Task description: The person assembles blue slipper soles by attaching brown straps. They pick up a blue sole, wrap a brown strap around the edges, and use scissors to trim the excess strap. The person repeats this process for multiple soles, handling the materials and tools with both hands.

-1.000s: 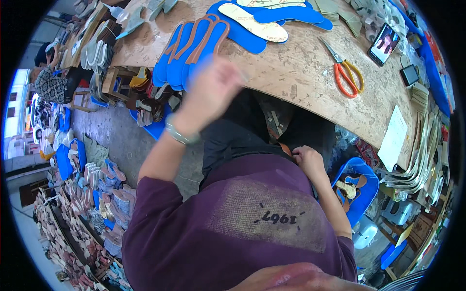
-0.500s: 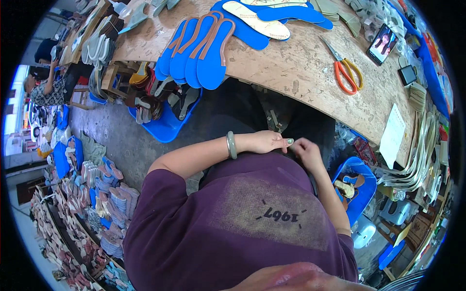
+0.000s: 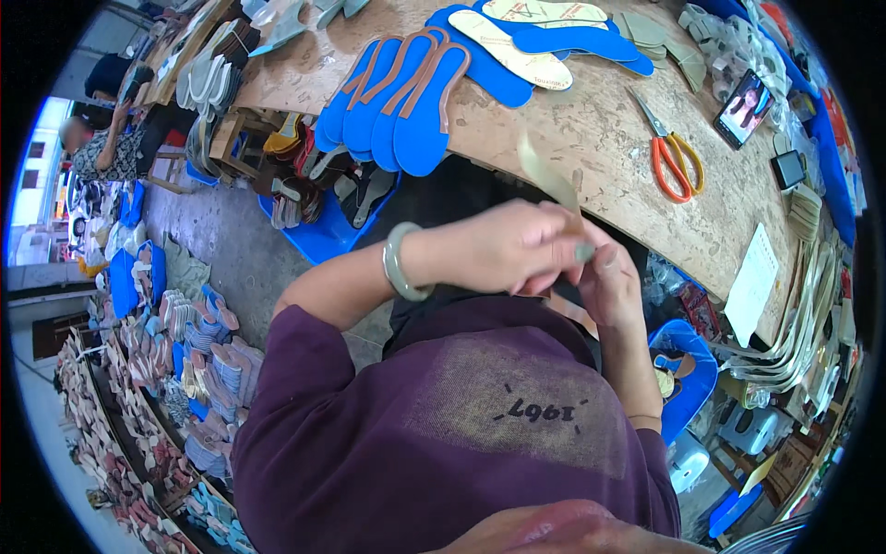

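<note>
Both my hands are together in front of my body, at the near edge of the wooden table. Between them a pale, narrow, bendy strip (image 3: 544, 171) rises toward the tabletop, its upper end blurred. My left hand (image 3: 503, 245), with a pale bangle at its wrist, has its fingers closed at the strip's lower part. My right hand (image 3: 616, 282) is pinched against the left fingertips at the same spot. The fingers hide where the strip is gripped. A tan piece shows below the hands; whether it belongs to the strip I cannot tell.
Blue insoles with brown edging (image 3: 420, 138) overlap at the table's front edge, with cream and blue insoles (image 3: 508, 51) behind. Orange-and-yellow-handled scissors (image 3: 678, 166), a phone (image 3: 744, 109) and a paper sheet (image 3: 752, 282) lie rightward. Blue bins (image 3: 318, 242) stand below; long strips hang (image 3: 784, 337) at the right.
Both hands have risen from my lap toward the table edge. The pale strip now shows between them. The view has shifted slightly, moving the table things rightward.
</note>
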`<state>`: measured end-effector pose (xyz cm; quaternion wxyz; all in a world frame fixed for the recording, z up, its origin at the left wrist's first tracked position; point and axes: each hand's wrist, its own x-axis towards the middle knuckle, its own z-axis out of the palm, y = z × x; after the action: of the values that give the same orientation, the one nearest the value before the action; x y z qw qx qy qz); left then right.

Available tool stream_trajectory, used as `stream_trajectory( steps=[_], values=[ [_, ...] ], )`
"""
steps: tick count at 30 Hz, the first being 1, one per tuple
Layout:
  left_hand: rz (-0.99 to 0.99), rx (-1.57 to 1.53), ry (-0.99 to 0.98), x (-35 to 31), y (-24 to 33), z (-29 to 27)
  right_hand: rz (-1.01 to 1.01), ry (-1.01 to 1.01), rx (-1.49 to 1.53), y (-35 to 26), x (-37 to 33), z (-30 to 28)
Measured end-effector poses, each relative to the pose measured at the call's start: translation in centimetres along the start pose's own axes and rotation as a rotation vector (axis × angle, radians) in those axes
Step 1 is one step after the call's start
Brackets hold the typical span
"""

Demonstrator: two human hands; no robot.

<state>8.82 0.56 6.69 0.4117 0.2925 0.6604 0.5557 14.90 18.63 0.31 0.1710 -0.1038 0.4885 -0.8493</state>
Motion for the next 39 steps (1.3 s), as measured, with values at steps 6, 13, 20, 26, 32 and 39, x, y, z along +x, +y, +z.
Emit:
stream_trajectory(
  steps=[6, 13, 20, 26, 32, 39],
  values=[
    [-0.157, 0.074, -0.213, 0.8, -3.0, -0.1, -0.17, 0.271, 0.15, -2.8, 2.7, -0.2],
    [0.188, 0.458, -0.604, 6.7, -3.6, -6.8, -0.386, 0.454, 0.155, -3.7, 5.0, -3.8],
    [0.243, 1.429, 0.771, 22.1, -5.7, -19.6, -0.261, 0.518, 0.116, -1.1, 6.5, -5.9],
    [0.376, 1.284, 0.694, 23.7, -6.5, -17.9, -0.32, 0.593, -0.422, -1.7, 4.4, -8.2],
    [0.382, 1.032, 0.829, 23.5, -3.8, -19.0, -0.353, 0.553, -0.069, -1.3, 3.5, -6.9],
    [0.184, 0.119, 0.403, 19.0, 0.3, -16.4, -0.451, 0.611, -0.124, -2.3, 2.5, -7.0]
  ],
)
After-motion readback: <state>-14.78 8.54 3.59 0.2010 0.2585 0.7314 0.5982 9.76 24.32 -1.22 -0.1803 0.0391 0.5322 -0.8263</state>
